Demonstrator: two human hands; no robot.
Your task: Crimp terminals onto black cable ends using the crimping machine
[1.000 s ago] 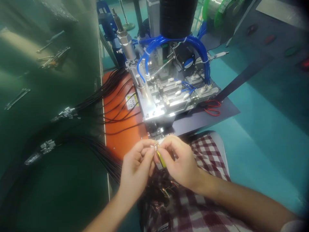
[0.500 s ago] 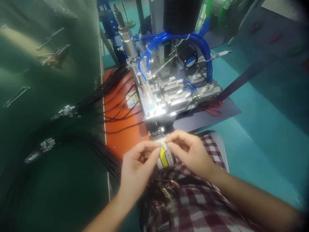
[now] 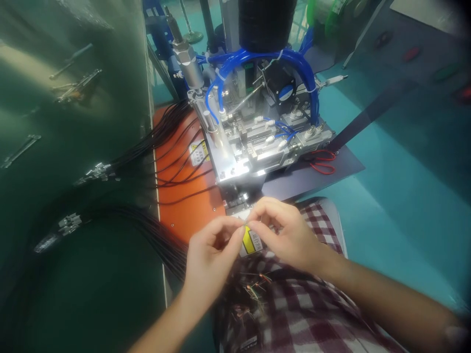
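My left hand (image 3: 213,250) is pinched, thumb against forefinger, around something too small to make out. Its fingertips meet those of my right hand (image 3: 281,233), which is also closed in a pinch on something tiny. Both hands are over a white label with a yellow arrow (image 3: 249,241), in front of the metal machine (image 3: 253,147). Below them, thin cable ends with coloured, coppery tips (image 3: 257,289) lie over the checked cloth (image 3: 294,314) on my lap.
Black cables (image 3: 162,127) cross the orange plate (image 3: 180,196) onto the dark green surface at left, where metal connectors (image 3: 98,171) lie. Red-handled scissors (image 3: 324,163) rest on the grey plate at right. Blue hoses (image 3: 309,73) arch above the machine.
My right hand has moved slightly left, and its fingertips now meet those of my left hand. The surroundings have shifted slightly left in view.
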